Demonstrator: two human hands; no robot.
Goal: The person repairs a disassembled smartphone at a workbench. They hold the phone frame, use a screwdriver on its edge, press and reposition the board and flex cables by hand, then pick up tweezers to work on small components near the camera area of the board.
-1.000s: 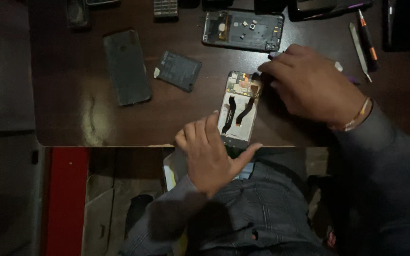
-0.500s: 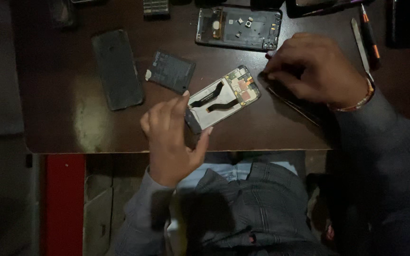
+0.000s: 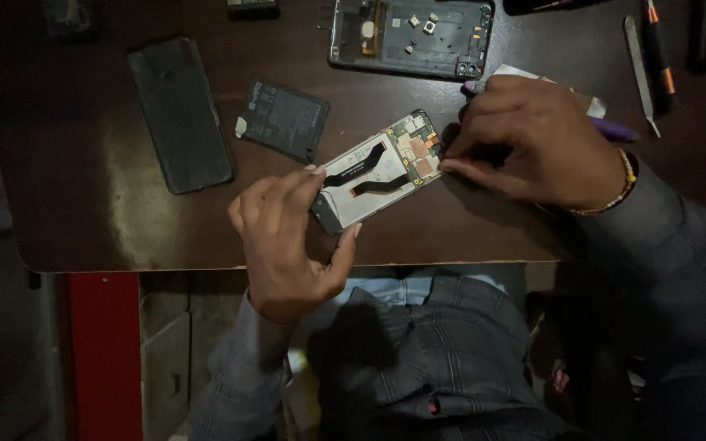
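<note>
Opened phone [image 3: 377,171] flat on dark surface [image 3: 124,237], tilted, circuit-board end toward right hand [image 3: 533,139]. Left hand [image 3: 288,237] pinching lower corner between thumb and fingers — keep firm, no lifting. Right fingertips pressed together at board edge, purple-handled tool [image 3: 610,129] under palm; tip hidden. Work gently — black flex cable [image 3: 369,175] just left of right grip. Loose battery [image 3: 283,118] beyond left grip.

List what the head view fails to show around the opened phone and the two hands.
- Right hand: its fingers hide any tool tip at the opened phone.
- Purple tool: mostly under that hand.
- Phone's lower end: covered by the left hand.
- Grey frame: top cut by the edge.
</note>
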